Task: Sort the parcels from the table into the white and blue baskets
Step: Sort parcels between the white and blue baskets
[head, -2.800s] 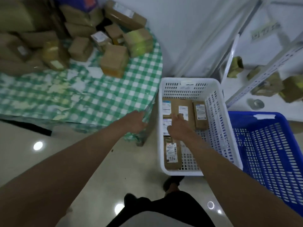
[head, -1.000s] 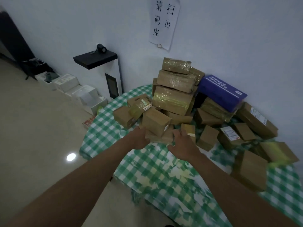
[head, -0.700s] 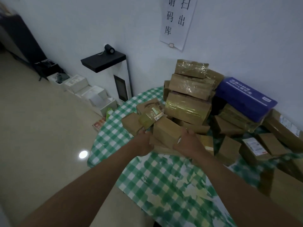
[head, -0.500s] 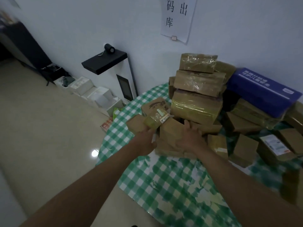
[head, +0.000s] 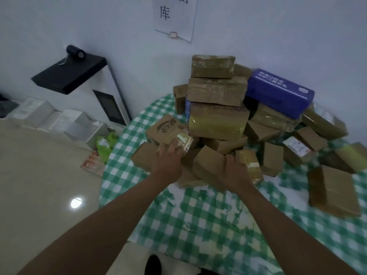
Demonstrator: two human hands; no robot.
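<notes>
White wall, paper notice; round table (head: pixel 208 225) in green check cloth, parcels heaped at its back. Left hand (head: pixel 168 161) curls over a small taped parcel (head: pixel 181 138) at the heap's near edge. Right hand (head: pixel 235 173) clasps a plain brown box (head: pixel 208 163) beside it. Baskets out of view. Risk: both sit under the tall stack (head: pixel 216 100); pulling them could topple it.
</notes>
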